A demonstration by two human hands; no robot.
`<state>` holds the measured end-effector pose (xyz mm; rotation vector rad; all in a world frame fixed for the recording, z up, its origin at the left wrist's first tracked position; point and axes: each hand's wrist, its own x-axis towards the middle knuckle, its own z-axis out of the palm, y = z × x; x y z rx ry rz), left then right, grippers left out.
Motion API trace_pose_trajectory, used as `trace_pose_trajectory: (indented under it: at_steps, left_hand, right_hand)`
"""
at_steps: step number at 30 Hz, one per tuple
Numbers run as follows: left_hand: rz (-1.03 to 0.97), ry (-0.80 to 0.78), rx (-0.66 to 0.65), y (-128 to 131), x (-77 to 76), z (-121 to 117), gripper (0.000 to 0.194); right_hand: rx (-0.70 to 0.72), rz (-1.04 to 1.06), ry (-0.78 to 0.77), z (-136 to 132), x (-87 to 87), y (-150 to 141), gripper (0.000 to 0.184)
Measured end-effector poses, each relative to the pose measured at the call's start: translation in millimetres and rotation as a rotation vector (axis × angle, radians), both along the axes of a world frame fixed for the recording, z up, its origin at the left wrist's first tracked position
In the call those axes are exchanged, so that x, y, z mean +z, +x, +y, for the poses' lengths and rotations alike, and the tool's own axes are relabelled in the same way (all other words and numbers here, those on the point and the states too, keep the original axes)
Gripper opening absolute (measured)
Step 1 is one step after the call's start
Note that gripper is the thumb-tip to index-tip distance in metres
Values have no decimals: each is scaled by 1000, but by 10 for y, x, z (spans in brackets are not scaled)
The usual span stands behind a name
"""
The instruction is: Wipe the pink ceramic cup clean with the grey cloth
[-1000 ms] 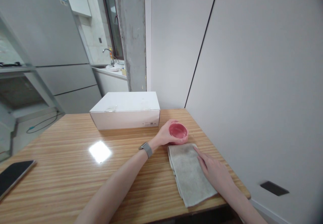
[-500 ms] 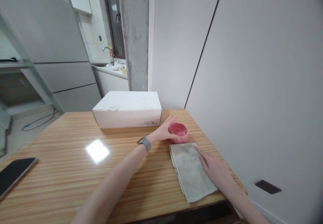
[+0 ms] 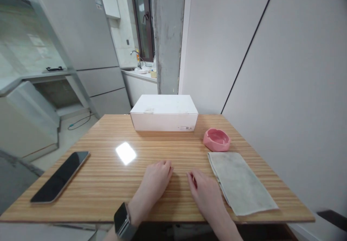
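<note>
My left hand [image 3: 157,177], with a smartwatch [image 3: 121,217] at its wrist, rests on the wooden table, its fingers curled into a loose fist with nothing showing in it. To its right, my right hand [image 3: 205,191] is also curled shut and appears to hold nothing. A folded grey-green cloth [image 3: 241,185] lies flat just right of my right hand. Beyond the cloth's far edge sits a pink ashtray-like bowl [image 3: 217,140] with a notched rim, apart from both hands.
A closed white box [image 3: 164,121] stands at the table's far side. On the left of the tabletop [image 3: 108,194] lies a dark-screened phone [image 3: 61,177]. A pale wall [image 3: 295,89] runs along the right. A fridge [image 3: 81,27] and a sink counter are behind.
My left hand has let go of the pink bowl and drawn back toward me. My right hand has come off the cloth and moved left. The view has swung left.
</note>
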<state>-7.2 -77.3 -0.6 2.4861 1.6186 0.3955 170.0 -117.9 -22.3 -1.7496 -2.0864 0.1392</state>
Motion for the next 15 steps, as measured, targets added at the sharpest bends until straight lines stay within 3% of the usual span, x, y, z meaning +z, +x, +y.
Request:
trace_pose_trajectory:
  at_steps: [3,6,15]
  left_hand:
    - [110,-18,112,-169,-169,-198,31]
    - [109,-21,131,-244,-257,-300,33]
    - [55,-12,118,-262,-262,-311,36]
  right_hand:
    - [34,-30,-23,-1,-91,-273,30]
    - [42,-36,-1,-10,-128,-344,29]
    - [50,-106,24,-38,-111,-315,25]
